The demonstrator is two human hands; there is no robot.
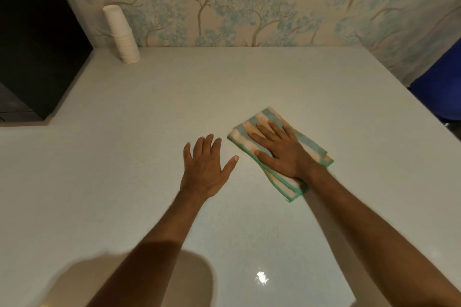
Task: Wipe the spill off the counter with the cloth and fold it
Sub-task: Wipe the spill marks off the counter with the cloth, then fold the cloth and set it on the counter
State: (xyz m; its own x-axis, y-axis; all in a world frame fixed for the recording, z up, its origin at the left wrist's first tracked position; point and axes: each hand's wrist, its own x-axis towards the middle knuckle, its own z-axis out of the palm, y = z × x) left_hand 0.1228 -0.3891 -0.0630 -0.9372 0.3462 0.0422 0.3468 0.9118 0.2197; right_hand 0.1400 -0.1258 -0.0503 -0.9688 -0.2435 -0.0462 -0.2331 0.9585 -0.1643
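- Here the cloth (279, 152) lies folded into a narrow, layered rectangle on the pale counter (154, 97), right of centre, its long side running diagonally from upper left to lower right.
- It is striped in teal, peach and white, with a green stitched border showing along the near edge and at the lower corner.
- The right hand (282, 154) lies flat on top of the cloth, palm down, fingers spread and pointing up and to the left; it presses the fabric and does not clutch it.
- The left hand (207, 169) is just beside the cloth's near-left corner, apart from it, palm down with fingers splayed; whether it touches the counter or hovers above it cannot be told.
- Both bare forearms reach in from the bottom edge.
- No wet patch can be made out on the counter; a small bright glare sits near the bottom.
- A stack of white paper cups (121, 33) stands upside down at the back left, against the tree-patterned wallpaper (249, 2).
- A dark appliance (37, 40) fills the far left corner.
- A blue object (439, 87) shows at the right edge, off the counter.
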